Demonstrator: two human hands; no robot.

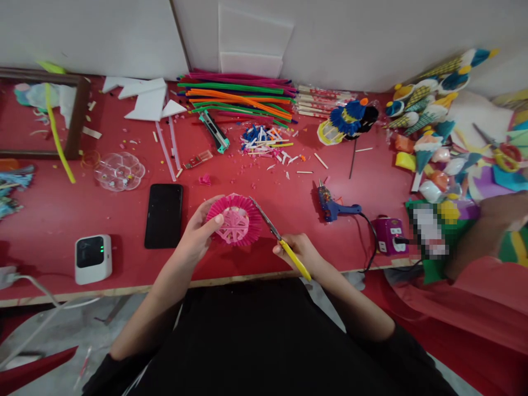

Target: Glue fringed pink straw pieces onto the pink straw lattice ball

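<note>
1. A left hand (200, 226) gripped a pink ruffled disc (234, 226) by its near-left edge, thumb laid across the face and fingers tucked behind.
2. A right hand (304, 250) was closed around the yellow handles of a pair of scissors (269, 221), whose tips pointed away from it to the disc's upper-right rim; whether they touched could not be told.
3. Just left of the left hand, a dark phone (164, 217) lay flat on the red table (264, 267); farther left stood a small white box (93, 258) with green lights.
4. Beyond the left hand lay a pink scrap (205, 180) and, farther off, a green cutter (214, 132) and a bundle of pipe cleaners (239, 94).
5. Beyond the right hand and to its right rested a blue glue gun (332, 208); farther right sat a purple socket box (390, 234).
</note>
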